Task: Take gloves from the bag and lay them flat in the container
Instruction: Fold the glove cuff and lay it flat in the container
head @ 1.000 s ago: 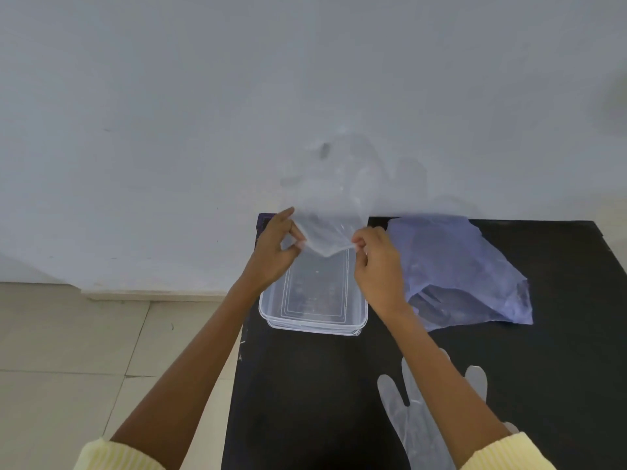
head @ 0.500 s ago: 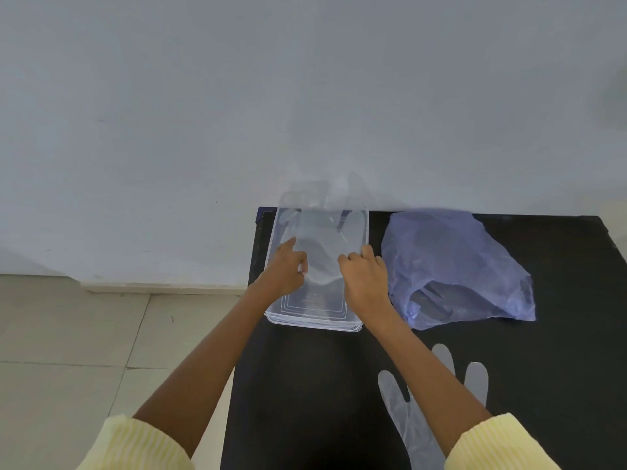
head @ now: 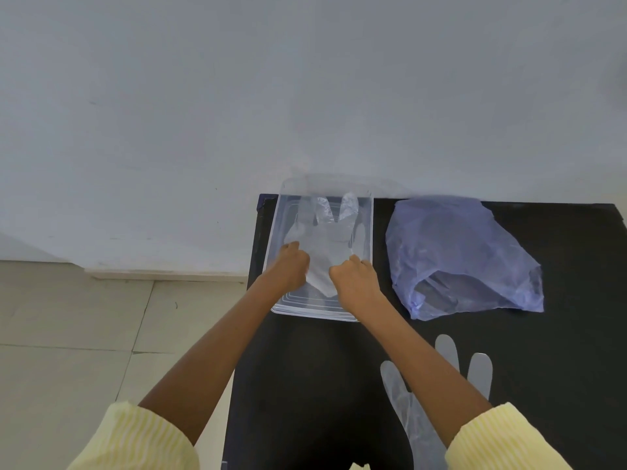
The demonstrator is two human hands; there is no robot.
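Observation:
A clear plastic container (head: 368, 232) stands at the far left of the black table (head: 559, 351). Inside it lies a thin transparent glove (head: 325, 239), fingers pointing away from me. My left hand (head: 291, 266) and my right hand (head: 354, 278) are down in the container, each pinching the glove's cuff end, one on either side. To the right lies a crumpled bluish plastic bag (head: 458, 252), its mouth facing me. Another transparent glove (head: 407, 401) lies flat on the table near me, partly under my right forearm.
The table's left edge runs just beside the container, with tiled floor (head: 84, 351) below. A pale wall (head: 237, 96) stands directly behind the table. Pale yellow sleeves cover my upper arms.
Both hands have lowered the glove from the air above the container down into it. The glove now lies spread along the container's bottom.

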